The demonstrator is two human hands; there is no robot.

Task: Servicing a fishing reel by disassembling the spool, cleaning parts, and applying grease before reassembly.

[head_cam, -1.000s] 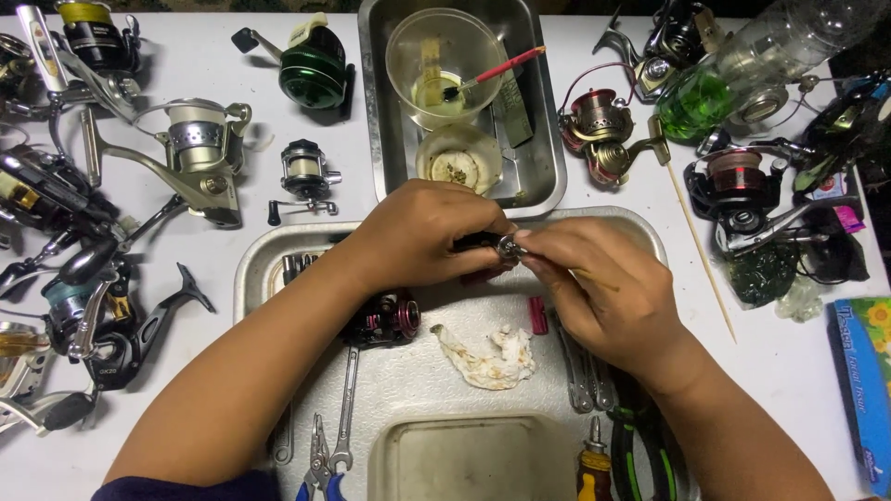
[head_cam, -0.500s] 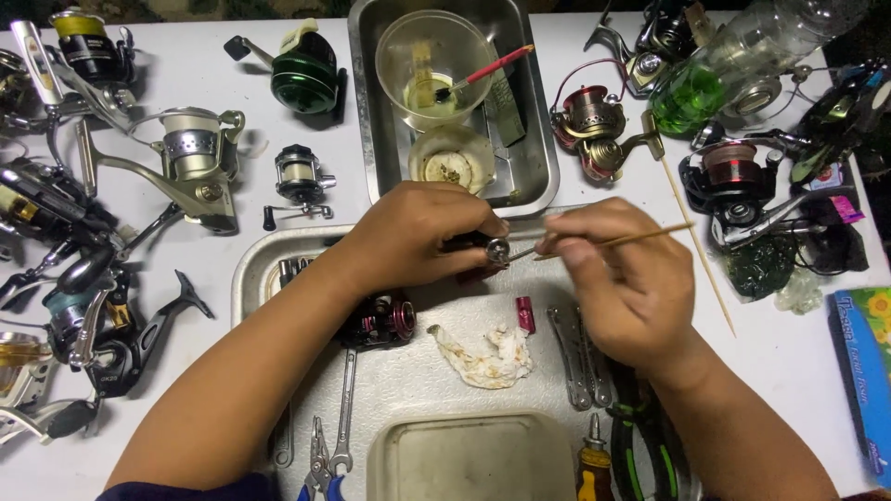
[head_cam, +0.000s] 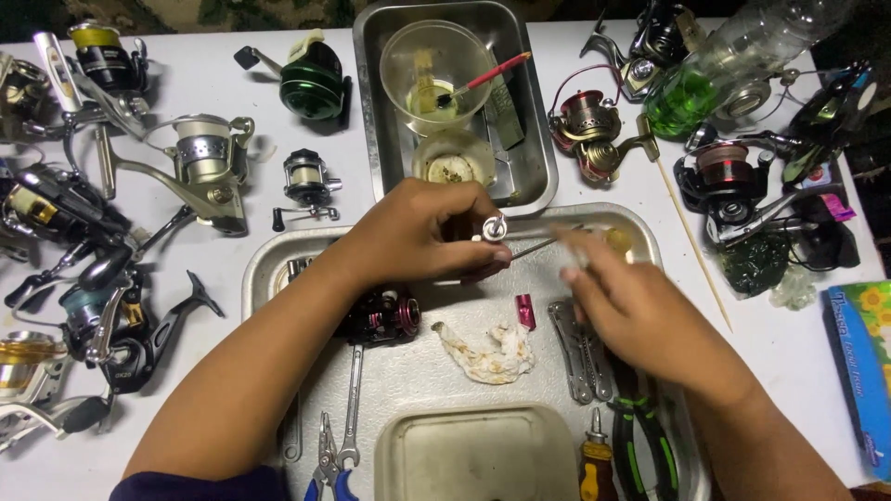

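Note:
My left hand (head_cam: pixel 422 232) pinches a small round silver reel part (head_cam: pixel 494 227) over the big metal tray (head_cam: pixel 269 269). My right hand (head_cam: pixel 640 306) is just right of it, its fingertips blurred by motion, and it holds a thin stick (head_cam: pixel 534 249) whose tip points at the part from just below and right of it. Under my left wrist a dark red fishing reel (head_cam: pixel 385 315) lies in the tray. A stained rag (head_cam: pixel 487 353) and a small red piece (head_cam: pixel 525 311) lie below the hands.
A second steel tray (head_cam: pixel 371 111) behind holds a plastic cup (head_cam: pixel 436 65) with a red brush (head_cam: pixel 487 79). Several reels crowd the left and right of the table. A green bottle (head_cam: pixel 724 74), folding pliers (head_cam: pixel 575 348), a wrench (head_cam: pixel 351 408) and a plastic tub (head_cam: pixel 473 455) lie around.
My right hand has drawn back to the right, away from the silver part, with the stick still in it. My left hand stays put with the part.

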